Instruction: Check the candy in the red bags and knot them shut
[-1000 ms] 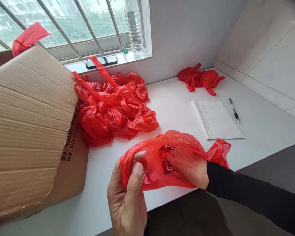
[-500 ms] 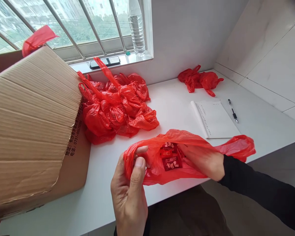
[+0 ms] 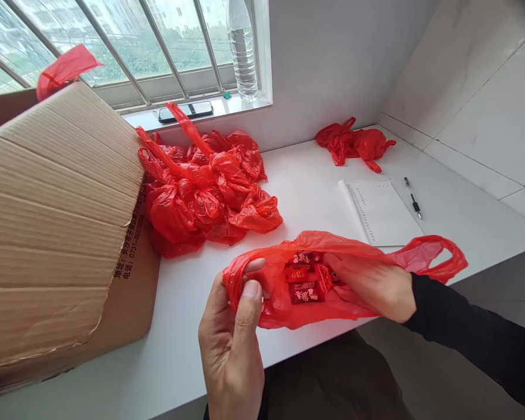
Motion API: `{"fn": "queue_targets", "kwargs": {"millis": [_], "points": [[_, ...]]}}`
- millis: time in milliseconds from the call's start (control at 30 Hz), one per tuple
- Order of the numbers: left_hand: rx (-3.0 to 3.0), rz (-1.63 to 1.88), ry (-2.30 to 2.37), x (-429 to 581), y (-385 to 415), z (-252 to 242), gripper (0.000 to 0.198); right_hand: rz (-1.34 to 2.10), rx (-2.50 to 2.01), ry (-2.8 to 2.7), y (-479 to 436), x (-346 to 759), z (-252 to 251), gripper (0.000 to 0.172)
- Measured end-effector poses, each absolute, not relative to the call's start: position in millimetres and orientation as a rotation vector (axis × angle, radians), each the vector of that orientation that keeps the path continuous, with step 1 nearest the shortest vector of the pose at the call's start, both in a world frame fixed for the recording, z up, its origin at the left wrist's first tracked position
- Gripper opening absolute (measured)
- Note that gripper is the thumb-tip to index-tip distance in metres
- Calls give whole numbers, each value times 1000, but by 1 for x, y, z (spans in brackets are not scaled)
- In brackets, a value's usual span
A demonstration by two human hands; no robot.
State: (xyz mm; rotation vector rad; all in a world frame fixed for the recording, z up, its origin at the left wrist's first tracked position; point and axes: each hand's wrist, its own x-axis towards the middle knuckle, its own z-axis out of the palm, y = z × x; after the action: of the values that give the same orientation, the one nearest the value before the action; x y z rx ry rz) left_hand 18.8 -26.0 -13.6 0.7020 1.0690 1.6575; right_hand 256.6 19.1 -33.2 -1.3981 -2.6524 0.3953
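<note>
My left hand (image 3: 236, 338) is closed on the gathered left edge of a thin red plastic bag (image 3: 284, 312), thumb towards me. The bag's mouth is held open above the table's front edge. Inside lie several small wrapped packets: dark red ones with pale lettering (image 3: 306, 293) and a brighter red one (image 3: 298, 274). My right hand (image 3: 371, 283) reaches into the bag from the right, partly covered by the film. Its fingers are closed at a small red packet with black marks (image 3: 328, 278); the fingertips are partly hidden. A loop handle (image 3: 457, 262) sticks out by my right wrist.
A cardboard box (image 3: 65, 204) stands at the left with red film over its top edge. Knotted red bags (image 3: 210, 192) are heaped beside it. Further right lie more red bags (image 3: 354, 143), a notepad (image 3: 385, 210) and a pen (image 3: 413, 198). The windowsill holds a phone (image 3: 186, 111) and bottle (image 3: 245, 58).
My right hand has drawn slightly to the right inside the bag, and the black-marked red packet at its fingers shows more. The loop handle has opened out. My left hand keeps its grip.
</note>
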Motion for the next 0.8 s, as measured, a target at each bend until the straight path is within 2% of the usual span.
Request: {"fn": "queue_targets", "kwargs": {"millis": [100,167,300,433,667,800], "points": [[710,1661,1051,19,-26,-14,15,315,-1485,-2777,18,252,-28,28],[711,1663,1036,20,-25,-13,15,312,-1527,-2850,21,241,-32,18],[710,1647,1072,21,-26,-10,14,226,-1514,-2976,25,215,-49,23],[704,1655,1103,21,-25,-10,14,172,-1549,-2990,22,207,-57,19],[690,1677,1108,22,-20,-8,13,485,-1561,-2758,21,213,-30,21],[674,1687,1101,25,-16,-4,13,416,-1652,-2609,24,226,-28,28]]}}
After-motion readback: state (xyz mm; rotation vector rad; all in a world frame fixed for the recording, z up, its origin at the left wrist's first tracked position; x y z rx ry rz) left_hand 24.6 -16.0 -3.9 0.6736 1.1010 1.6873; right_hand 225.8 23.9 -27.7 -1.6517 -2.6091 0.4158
